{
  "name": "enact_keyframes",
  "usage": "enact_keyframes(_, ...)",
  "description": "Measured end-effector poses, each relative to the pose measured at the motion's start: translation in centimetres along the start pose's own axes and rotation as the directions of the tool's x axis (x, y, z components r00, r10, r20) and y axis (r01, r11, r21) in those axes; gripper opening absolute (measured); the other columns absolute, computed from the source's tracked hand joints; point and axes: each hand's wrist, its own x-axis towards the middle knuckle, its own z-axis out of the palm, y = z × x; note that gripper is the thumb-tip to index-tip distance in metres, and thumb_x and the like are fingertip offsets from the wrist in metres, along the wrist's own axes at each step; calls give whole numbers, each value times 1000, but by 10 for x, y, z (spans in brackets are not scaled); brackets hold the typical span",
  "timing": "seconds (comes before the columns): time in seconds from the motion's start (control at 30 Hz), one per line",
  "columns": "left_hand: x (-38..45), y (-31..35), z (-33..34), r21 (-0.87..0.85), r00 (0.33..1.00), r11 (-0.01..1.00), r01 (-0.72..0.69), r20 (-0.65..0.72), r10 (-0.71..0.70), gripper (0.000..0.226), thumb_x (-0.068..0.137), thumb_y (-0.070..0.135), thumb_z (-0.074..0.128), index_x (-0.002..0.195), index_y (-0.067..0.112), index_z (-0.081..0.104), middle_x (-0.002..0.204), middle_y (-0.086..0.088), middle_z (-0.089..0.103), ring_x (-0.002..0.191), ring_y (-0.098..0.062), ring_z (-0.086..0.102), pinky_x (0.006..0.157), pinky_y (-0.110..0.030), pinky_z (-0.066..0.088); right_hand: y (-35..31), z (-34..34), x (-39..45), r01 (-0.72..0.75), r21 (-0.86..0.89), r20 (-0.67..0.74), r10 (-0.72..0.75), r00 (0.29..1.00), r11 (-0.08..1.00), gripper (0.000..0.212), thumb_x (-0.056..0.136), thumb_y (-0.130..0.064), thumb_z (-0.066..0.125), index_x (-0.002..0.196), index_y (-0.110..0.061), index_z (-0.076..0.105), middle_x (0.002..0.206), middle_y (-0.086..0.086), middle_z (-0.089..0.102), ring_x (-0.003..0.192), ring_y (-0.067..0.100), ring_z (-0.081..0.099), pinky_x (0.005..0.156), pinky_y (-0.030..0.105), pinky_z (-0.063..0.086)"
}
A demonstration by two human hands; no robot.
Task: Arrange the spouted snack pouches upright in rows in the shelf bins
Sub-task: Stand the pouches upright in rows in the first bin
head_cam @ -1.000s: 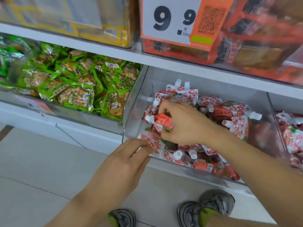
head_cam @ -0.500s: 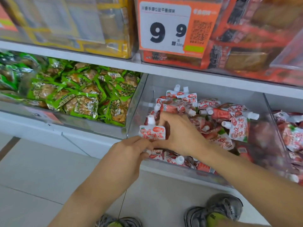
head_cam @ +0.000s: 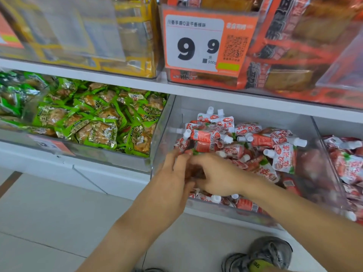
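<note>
Spouted snack pouches point(head_cam: 275, 139) lie heaped in the clear middle bin point(head_cam: 167, 122) on the lower shelf — red-and-white packs with white screw caps pointing every way, most flat or tilted, a couple near the back wall roughly upright. No neat rows yet, so sorting looks early.

Both hands meet at the bin's front-left corner. Left hand point(head_cam: 172, 173) reaches over the front lip, fingers extended toward the pile and touching pouches there; whether it pinches anything — cannot tell, motion blur and the other hand cover the fingertips. Right hand point(head_cam: 218, 175) comes in from the right, fingers curled down into the pouches; probably gathering one or more, but its grasp is hidden too. Likely reason for working this corner: starting a row against the left wall, which gives the pouches something to lean on.

Room: back-left of the bin shows bare clear wall and some free floor; right half is packed. Front lip point(head_cam: 225, 208) is low, with pouches pressed against it — careless shoving could spill some over. Shelf board point(head_cam: 117, 83) overhead limits lift height. Neighbouring bin of green snack packs point(head_cam: 98, 130) sits just left; another pouch bin point(head_cam: 345, 160) just right. Price tag point(head_cam: 196, 40) hangs above.
</note>
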Motion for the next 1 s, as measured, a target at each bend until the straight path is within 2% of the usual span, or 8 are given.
enact_keyframes(0.13,8,-4,1,-16,993,999,43,114,-41,41,94,26,58,132,24,40,105,2,62,94,-22,61,68,-26,40,-8,-28,-12,1,67,121,-9,993,998,16,94,-14,63,107,-19,72,104,-12,73,96,-1,67,90,25,53)
enact_keyframes(0.33,5,-2,-1,141,985,990,-13,171,-12,21,99,31,49,110,19,62,105,2,61,99,-17,57,82,-34,47,-12,-39,-62,30,102,-243,-5,970,994,19,87,-23,74,106,-23,72,96,-17,71,90,2,68,83,26,56)
enact_keyframes(0.43,5,-5,-2,145,984,989,-28,176,3,23,99,30,49,108,20,67,105,3,62,101,-14,53,85,-33,46,-8,-24,-73,-10,-74,-135,-1,991,997,25,86,-43,70,107,-28,72,91,-16,69,83,0,64,75,20,52)
enact_keyframes(0.5,6,-5,-2,138,986,990,-25,168,1,22,99,29,50,107,19,69,104,3,63,101,-14,53,85,-31,45,1,-13,-75,-26,-265,17,32,999,964,36,90,-58,56,106,-28,70,87,-9,64,79,4,57,73,30,49)
enact_keyframes(0.6,7,-3,-3,135,989,991,-23,145,3,18,97,30,54,105,19,66,100,2,64,97,-16,56,81,-33,46,11,-2,-79,-53,-211,54,66,996,976,37,96,-57,45,110,-31,67,92,-11,58,85,3,52,78,31,46)
enact_keyframes(0.8,6,5,-5,74,997,997,-10,73,5,40,88,41,65,126,30,54,118,13,59,106,-7,56,84,-15,43,15,4,-84,-66,-36,-323,51,945,997,39,102,-45,34,88,-19,59,73,-10,55,69,8,52,62,21,40)
enact_keyframes(0.87,9,12,-8,-102,996,994,30,91,-20,58,81,49,69,133,37,45,123,26,53,112,9,49,86,0,35,9,5,-84,-45,85,-501,82,862,995,37,104,-42,35,83,-21,57,67,-9,53,63,8,50,57,18,37)
enact_keyframes(1.0,18,23,-12,-492,991,863,117,114,-70,66,74,35,80,131,38,46,118,25,60,109,14,54,86,-4,43,-12,9,-74,89,342,-673,178,718,935,35,104,-38,37,88,-21,63,78,-5,65,70,11,60,63,27,49)
